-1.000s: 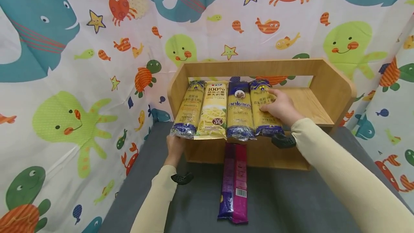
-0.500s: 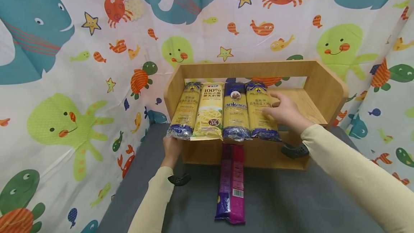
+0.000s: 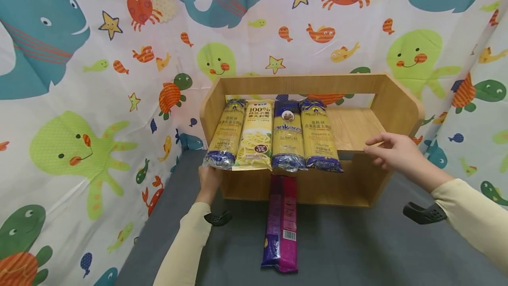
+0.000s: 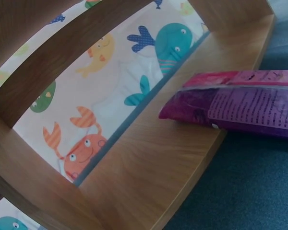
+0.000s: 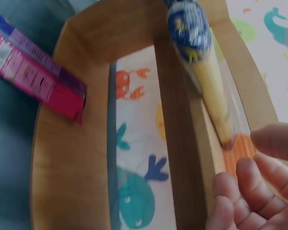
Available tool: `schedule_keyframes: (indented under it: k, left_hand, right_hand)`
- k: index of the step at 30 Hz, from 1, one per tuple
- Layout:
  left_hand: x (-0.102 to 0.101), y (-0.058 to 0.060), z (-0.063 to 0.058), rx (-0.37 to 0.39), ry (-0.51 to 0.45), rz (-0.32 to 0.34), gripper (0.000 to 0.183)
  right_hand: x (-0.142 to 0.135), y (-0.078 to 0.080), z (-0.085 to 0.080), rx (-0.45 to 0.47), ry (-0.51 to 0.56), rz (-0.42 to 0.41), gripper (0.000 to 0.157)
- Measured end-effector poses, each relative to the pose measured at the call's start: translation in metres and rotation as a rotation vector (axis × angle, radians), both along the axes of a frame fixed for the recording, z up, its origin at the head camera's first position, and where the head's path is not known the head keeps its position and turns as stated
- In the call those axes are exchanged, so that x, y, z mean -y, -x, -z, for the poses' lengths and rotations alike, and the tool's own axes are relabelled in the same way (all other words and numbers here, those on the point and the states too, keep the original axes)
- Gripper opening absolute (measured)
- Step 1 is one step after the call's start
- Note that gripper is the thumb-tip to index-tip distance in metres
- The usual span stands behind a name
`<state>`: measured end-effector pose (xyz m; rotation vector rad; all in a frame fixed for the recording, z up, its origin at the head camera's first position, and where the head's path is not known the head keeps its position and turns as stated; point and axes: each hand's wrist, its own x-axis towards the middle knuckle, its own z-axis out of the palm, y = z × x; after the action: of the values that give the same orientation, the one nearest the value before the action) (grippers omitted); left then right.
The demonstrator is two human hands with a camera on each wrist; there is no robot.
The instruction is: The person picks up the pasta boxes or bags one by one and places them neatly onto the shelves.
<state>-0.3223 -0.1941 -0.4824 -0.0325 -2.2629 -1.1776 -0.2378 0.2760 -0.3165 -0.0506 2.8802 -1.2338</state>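
Note:
In the head view, four-pack wording aside, several spaghetti packs lie side by side on the wooden shelf's upper board. From the left they are a yellow spaghetti pack (image 3: pixel 227 133), a pale noodle pack (image 3: pixel 254 133), a blue-topped pack (image 3: pixel 288 133) and another yellow spaghetti pack (image 3: pixel 319 136). My left hand (image 3: pixel 209 182) is at the shelf's left side, below the leftmost pack; its fingers are hidden, so I cannot tell its grip. To the right of the packs, my right hand (image 3: pixel 398 153) hovers by the upper board's front edge with fingers loosely bent, holding nothing.
A purple and pink packet (image 3: pixel 281 228) lies with one end on the lower board of the wooden shelf (image 3: pixel 329 189) and the other over the grey table (image 3: pixel 337 250). A printed curtain (image 3: pixel 127 78) stands close behind and to the left.
My right hand has let go of the rightmost spaghetti pack and moved right and slightly down, away from it. The left hand stays at the shelf's left side.

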Motion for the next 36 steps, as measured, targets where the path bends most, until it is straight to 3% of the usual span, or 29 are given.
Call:
schedule_keyframes:
  k: [7, 12, 16, 26, 36]
  left_hand:
    - [0.002, -0.001, -0.003, -0.001, 0.012, 0.006, 0.029]
    - [0.003, 0.0, 0.0, -0.007, 0.023, -0.009, 0.029]
    - [0.002, 0.0, 0.003, 0.027, -0.027, 0.009, 0.031]
    - [0.0, 0.001, 0.002, 0.039, -0.041, 0.005, 0.03]
    - [-0.001, 0.0, 0.001, 0.057, -0.051, 0.0, 0.029]
  right_hand:
    - [-0.041, -0.015, 0.037, -0.026, 0.083, 0.022, 0.038]
    - [-0.054, -0.022, 0.082, 0.051, 0.102, 0.05, 0.052]
    - [-0.055, -0.028, 0.117, 0.123, 0.119, 0.088, 0.059]
    - [-0.037, -0.031, 0.177, 0.219, 0.22, 0.097, 0.056]
    - [0.021, -0.032, 0.219, 0.25, 0.329, 0.078, 0.06]
